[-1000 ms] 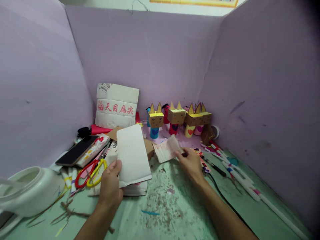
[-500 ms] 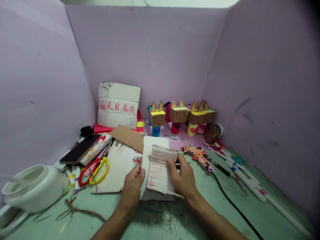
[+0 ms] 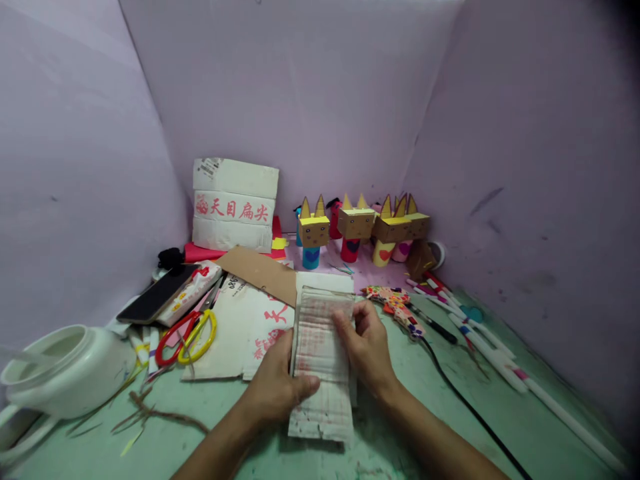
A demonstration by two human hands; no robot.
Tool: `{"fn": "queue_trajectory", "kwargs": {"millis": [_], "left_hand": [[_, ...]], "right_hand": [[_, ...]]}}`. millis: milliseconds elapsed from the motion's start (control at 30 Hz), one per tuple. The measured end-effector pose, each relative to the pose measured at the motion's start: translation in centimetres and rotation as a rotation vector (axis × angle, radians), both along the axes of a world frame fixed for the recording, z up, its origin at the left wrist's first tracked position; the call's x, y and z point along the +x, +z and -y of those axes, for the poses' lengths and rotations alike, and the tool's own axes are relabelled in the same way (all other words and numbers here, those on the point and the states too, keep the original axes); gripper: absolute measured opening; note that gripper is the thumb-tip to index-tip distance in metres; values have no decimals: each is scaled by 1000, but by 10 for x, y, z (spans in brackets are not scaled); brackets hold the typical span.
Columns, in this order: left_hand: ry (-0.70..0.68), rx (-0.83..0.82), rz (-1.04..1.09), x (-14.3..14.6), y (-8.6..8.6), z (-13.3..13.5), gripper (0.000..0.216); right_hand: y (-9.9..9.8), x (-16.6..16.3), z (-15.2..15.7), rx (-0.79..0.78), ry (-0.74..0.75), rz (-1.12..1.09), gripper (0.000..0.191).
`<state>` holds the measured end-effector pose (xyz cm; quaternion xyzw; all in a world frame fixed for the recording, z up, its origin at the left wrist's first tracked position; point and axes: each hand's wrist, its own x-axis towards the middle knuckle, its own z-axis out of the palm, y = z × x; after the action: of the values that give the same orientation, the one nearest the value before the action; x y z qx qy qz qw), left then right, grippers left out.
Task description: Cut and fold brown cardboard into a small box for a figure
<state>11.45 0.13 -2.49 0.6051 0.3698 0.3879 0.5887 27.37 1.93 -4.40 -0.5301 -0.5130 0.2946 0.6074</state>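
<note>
A strip of white corrugated cardboard [image 3: 323, 353] with faint red print and creases stands in front of me, tilted. My left hand [image 3: 280, 380] grips its left edge, thumb across the front. On the other side my right hand [image 3: 369, 347] holds the upper right edge between thumb and curled fingers. Behind the strip is a plain white sheet [image 3: 327, 280], mostly covered. Left of it lie a printed white cardboard sheet [image 3: 220, 353] and a brown cardboard piece [image 3: 263, 270]. Closest to my right hand on the table is a flower-patterned glue gun [image 3: 395, 307].
Red-and-yellow-handled scissors [image 3: 200, 337], a phone [image 3: 160, 293], a white teapot [image 3: 65, 373] and a twig [image 3: 165, 417] lie left. Cardboard-headed figures [image 3: 314, 233] stand at the back. On the right are a black cable [image 3: 465, 407] and white paper tubes [image 3: 490, 360].
The cardboard strip has come nearer and more upright, with a lower part now showing. My left hand has moved from the white sheet's edge onto the strip.
</note>
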Motion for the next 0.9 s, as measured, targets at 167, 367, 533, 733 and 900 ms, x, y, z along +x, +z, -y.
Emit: {"fn": "queue_trajectory", "kwargs": {"millis": [167,367,533,733,900], "left_hand": [[40,129,-77,5,-1,4,47],[123,91,-180,7,-12,1,34],[138,76,-181,11,-11,2,53],[15,-183,161,15,-4,5,67],[74,-269,179,16,-12,4,61]], "right_hand": [[4,-3,-3,-182,-9,-249,45],[3,2,-4,-126,12,-89,31],[5,1,-1,-140,-74,-17,32],[5,2,-3,-135,-96,-82,35],[1,4,-11,-194,-60,-188,45]]}}
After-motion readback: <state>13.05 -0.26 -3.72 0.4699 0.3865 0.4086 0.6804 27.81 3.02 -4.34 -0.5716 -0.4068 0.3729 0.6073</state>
